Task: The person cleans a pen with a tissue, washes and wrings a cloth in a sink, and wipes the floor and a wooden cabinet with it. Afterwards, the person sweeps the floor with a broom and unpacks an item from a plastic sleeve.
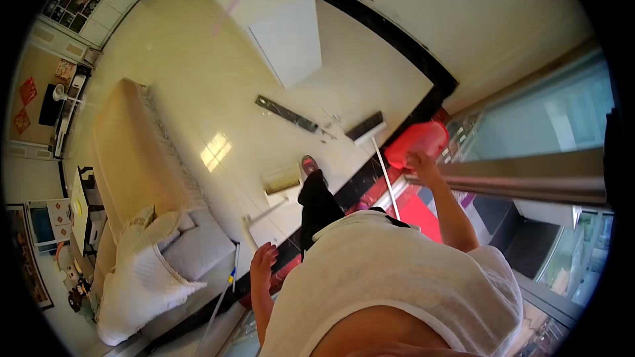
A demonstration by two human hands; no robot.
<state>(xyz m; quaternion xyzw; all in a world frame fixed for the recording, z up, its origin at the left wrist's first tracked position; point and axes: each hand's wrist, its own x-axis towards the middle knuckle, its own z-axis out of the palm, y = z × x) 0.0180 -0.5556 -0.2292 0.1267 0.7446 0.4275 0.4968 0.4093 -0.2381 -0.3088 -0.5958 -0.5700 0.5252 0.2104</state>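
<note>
My right hand (423, 165) is closed at the edge of a smooth, rounded red plastic item (418, 144), whose exact kind I cannot make out. Just left of it a broom leans, its white handle (386, 178) rising from a dark-bristled head (365, 128) on the floor. My left hand (264, 258) hangs low with fingers apart, holding nothing. Close to that hand is the pale handle (247, 223) of a dustpan (283, 182), which rests on the tiles by my foot (309, 165).
A dark flat strip (287, 114) lies on the tiles with crumbs of debris (327, 131) beside it. Beyond stands a white cabinet (288, 39). A long sofa (135, 152) with cushions fills the left. A black-edged threshold and glass sliding door (536, 125) are at right.
</note>
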